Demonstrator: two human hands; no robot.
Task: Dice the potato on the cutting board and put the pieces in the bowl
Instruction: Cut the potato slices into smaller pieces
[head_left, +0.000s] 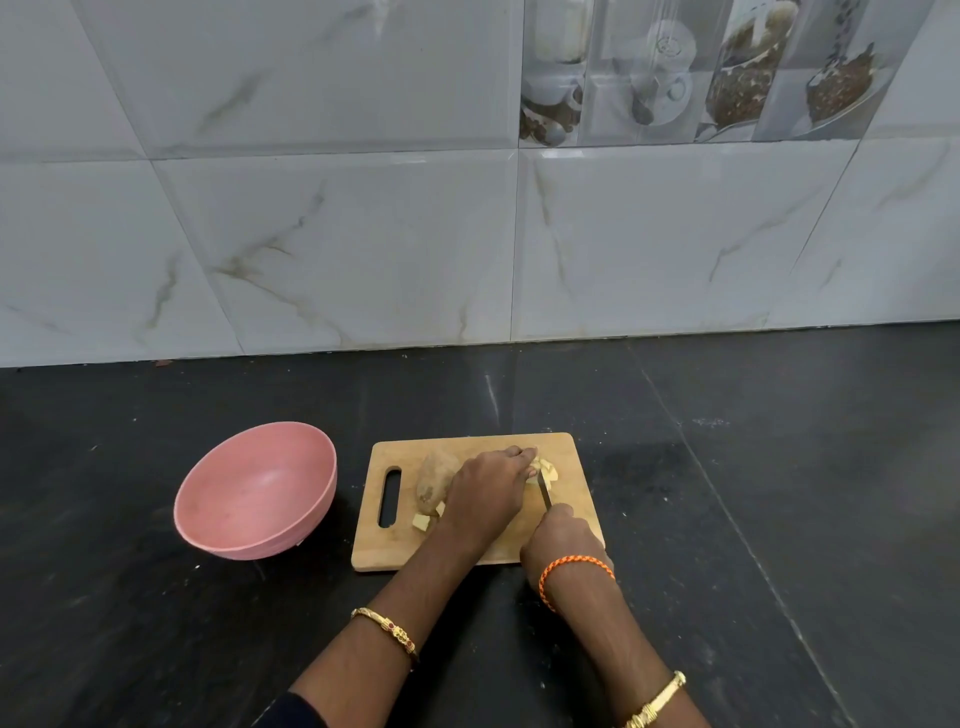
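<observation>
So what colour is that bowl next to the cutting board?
The bowl is a dusty pink, inside and out, seen best in the head view.

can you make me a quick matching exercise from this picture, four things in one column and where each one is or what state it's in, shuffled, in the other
Things:
1. pink bowl
2. knife
3. unpeeled potato half
4. orange braided band

Places or states:
A. on the right wrist
B. on the cutting board, partly under the left hand
C. empty, on the dark counter left of the board
D. gripped by the right hand, blade down among cut pieces

Pairs: 1-C, 2-D, 3-B, 4-A
</observation>
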